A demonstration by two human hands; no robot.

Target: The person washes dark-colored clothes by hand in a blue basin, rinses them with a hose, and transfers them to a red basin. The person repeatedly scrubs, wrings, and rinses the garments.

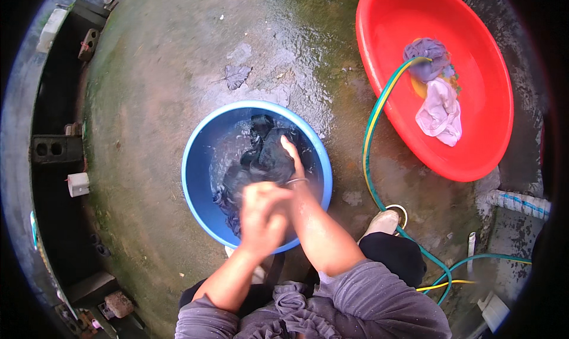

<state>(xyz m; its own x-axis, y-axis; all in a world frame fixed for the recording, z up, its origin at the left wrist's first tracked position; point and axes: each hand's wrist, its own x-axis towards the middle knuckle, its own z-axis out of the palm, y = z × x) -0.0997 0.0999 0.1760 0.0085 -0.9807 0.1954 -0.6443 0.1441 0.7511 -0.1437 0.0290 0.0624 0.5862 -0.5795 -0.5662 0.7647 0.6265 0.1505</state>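
Observation:
A dark, wet piece of clothing lies bunched in a blue basin in front of me, with some water around it. My right hand, with a thin band at its wrist, grips the bunch at its right side. Part of that hand is hidden by the cloth. Over the near part of the basin is my left hand, smeared by motion. It is beside the near edge of the clothing, and its fingers are too blurred to read.
At the right, a large red basin holds a greyish-purple cloth and a pale pink cloth. A green and yellow hose runs over its rim and along the wet concrete floor. Hollow blocks stand at the left.

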